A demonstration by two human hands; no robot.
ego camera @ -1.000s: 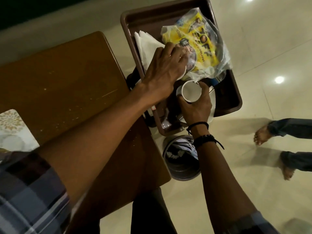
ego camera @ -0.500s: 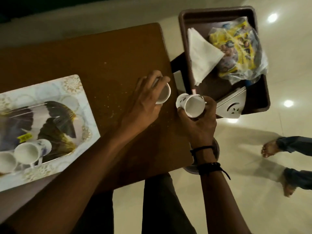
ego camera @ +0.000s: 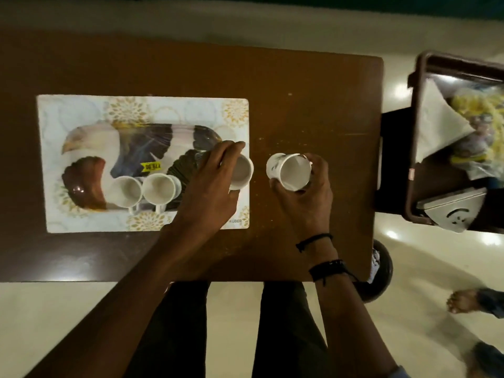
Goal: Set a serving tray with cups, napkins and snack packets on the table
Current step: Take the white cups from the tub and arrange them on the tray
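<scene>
A patterned serving tray (ego camera: 81, 115) with an eagle picture lies on the brown table (ego camera: 300, 91). Two white cups (ego camera: 128, 190) (ego camera: 159, 189) stand on the tray near its front. My left hand (ego camera: 210, 186) grips a third white cup (ego camera: 241, 173) over the tray's right edge. My right hand (ego camera: 305, 197) grips another white cup (ego camera: 289, 170), tilted, above the bare table just right of the tray. White napkins (ego camera: 439, 124) and yellow snack packets (ego camera: 480, 126) lie in a brown bin (ego camera: 420, 110) right of the table.
A metal napkin holder (ego camera: 452, 214) lies in the brown bin's near corner. A dark round bin (ego camera: 381, 271) stands on the floor by the table's front right corner. Another person's bare feet (ego camera: 463, 301) are on the floor at the right.
Both hands have carried their cups leftward from the bin across the table. The left cup is now over the tray's right edge; the view has swung left, showing the whole tray.
</scene>
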